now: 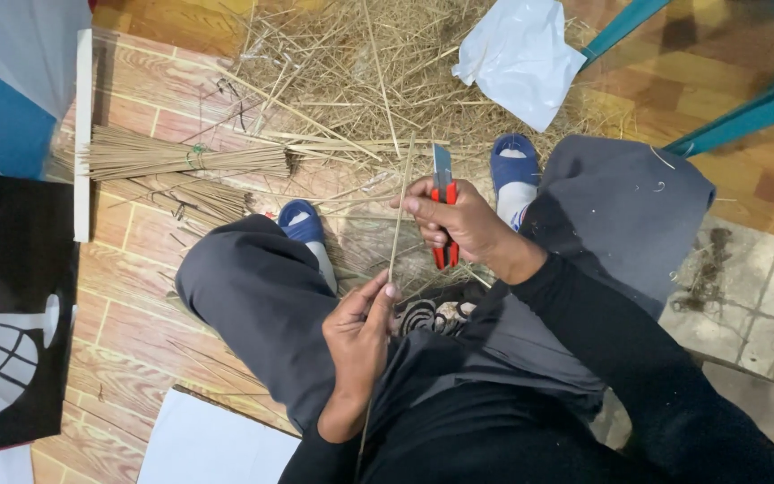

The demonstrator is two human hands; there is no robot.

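Head view: stick's [398, 211] lower end behind left hand [357, 336].

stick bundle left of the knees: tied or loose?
Tied. The stick bundle lies on the floor with a green band cinching it near the middle, so the sticks pinch there and fan out toward the left end.

Hemmed in left and right by raised knees [253, 296]. Ahead, blocked low by a heap of loose straw [360, 81], a white plastic sheet [517, 58] and a tied bundle of sticks [181, 157]. Open only in the narrow gap between the blue slippers [302, 224].
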